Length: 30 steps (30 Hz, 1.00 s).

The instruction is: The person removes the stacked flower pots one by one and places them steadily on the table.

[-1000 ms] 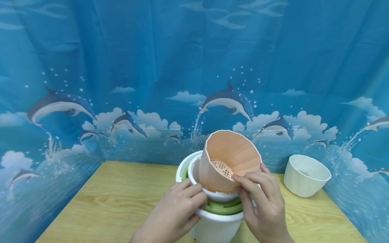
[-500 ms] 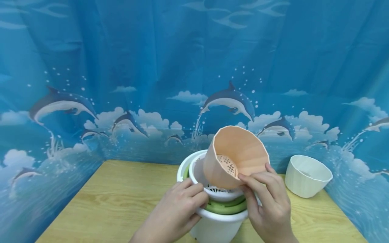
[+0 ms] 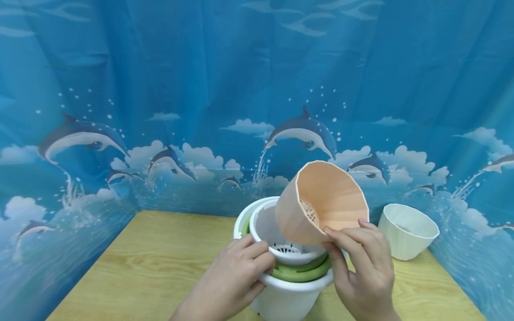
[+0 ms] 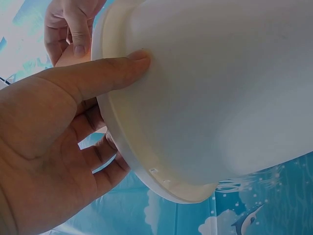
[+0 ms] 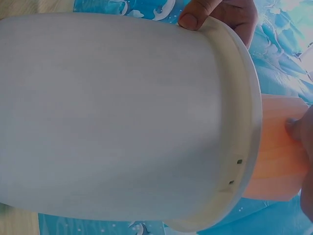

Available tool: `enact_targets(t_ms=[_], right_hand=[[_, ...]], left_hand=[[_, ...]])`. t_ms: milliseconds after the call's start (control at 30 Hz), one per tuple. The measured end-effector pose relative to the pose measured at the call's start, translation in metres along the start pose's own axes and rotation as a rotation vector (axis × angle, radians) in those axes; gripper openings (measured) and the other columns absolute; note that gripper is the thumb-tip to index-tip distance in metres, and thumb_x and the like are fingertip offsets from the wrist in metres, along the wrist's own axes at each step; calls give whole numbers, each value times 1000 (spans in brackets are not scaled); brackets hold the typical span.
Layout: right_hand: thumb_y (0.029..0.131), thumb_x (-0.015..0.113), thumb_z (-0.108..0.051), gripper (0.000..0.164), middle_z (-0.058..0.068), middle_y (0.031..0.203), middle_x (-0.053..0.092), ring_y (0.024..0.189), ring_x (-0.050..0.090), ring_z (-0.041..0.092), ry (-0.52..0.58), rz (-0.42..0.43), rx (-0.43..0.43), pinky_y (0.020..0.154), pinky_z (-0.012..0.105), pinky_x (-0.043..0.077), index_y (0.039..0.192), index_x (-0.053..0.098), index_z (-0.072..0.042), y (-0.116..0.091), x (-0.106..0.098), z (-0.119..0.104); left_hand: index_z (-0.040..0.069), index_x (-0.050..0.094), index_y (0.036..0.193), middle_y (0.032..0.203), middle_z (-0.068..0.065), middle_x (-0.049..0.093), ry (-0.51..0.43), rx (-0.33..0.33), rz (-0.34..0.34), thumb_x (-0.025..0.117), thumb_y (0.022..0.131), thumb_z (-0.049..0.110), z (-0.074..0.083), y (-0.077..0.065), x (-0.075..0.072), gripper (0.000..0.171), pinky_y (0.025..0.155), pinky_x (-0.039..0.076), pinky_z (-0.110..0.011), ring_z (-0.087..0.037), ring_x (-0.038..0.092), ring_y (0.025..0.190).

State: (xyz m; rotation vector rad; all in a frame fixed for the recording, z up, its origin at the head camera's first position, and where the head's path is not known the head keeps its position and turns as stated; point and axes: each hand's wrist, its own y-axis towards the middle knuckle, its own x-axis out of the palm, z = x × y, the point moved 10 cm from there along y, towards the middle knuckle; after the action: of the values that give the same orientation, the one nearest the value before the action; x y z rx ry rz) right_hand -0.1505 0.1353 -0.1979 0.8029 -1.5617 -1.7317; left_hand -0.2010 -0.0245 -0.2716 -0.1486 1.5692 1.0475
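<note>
A peach plastic flower pot (image 3: 329,191) with a perforated bottom tilts over a stack of nested pots, its mouth facing up and right. My right hand (image 3: 363,263) pinches its near rim between thumb and fingers. Below it sits a white inner pot (image 3: 263,223) with slots in its bottom. Around that lies a green rim (image 3: 299,274), inside a large white outer pot (image 3: 283,301). With the thumb on the outer wall and the fingers over the rim, my left hand (image 3: 237,272) holds the stack's near left side. The peach pot's lower end is partly inside the stack's mouth.
An off-white faceted pot (image 3: 405,240) stands upright at the table's right, just behind my right hand. The wood-grain table (image 3: 160,254) ends at a blue curtain (image 3: 201,89) printed with dolphins, which hangs behind and at both sides.
My right hand has moved right and slightly up with the peach pot, tilting it further and baring more of the white inner pot's slotted bottom. The left hand stays on the stack's rim.
</note>
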Motion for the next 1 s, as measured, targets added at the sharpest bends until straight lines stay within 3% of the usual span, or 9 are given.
enact_targets(t_ms=[267, 500, 1000], right_hand=[[96, 67, -24, 33, 18, 76, 61, 75, 54, 34, 12, 58, -11, 106, 37, 44, 83, 72, 6, -5, -5, 5], [94, 70, -23, 30, 19, 77, 62, 75, 54, 36, 23, 134, -20, 104, 40, 46, 84, 73, 5, -8, -14, 10], [94, 70, -26, 34, 20, 77, 61, 75, 52, 37, 4, 161, 2, 105, 38, 45, 83, 72, 6, -7, -15, 10]], left_hand=[[28, 65, 96, 104, 18, 62, -8, -18, -29, 81, 83, 27, -1, 0, 1, 21, 86, 52, -30, -6, 54, 97], [27, 65, 94, 102, 17, 63, -2, -11, -11, 82, 82, 26, 0, 0, 0, 21, 84, 52, -29, -6, 54, 95], [28, 65, 96, 104, 18, 63, -14, -7, -7, 81, 83, 27, -1, 0, 0, 21, 85, 53, -30, -5, 54, 97]])
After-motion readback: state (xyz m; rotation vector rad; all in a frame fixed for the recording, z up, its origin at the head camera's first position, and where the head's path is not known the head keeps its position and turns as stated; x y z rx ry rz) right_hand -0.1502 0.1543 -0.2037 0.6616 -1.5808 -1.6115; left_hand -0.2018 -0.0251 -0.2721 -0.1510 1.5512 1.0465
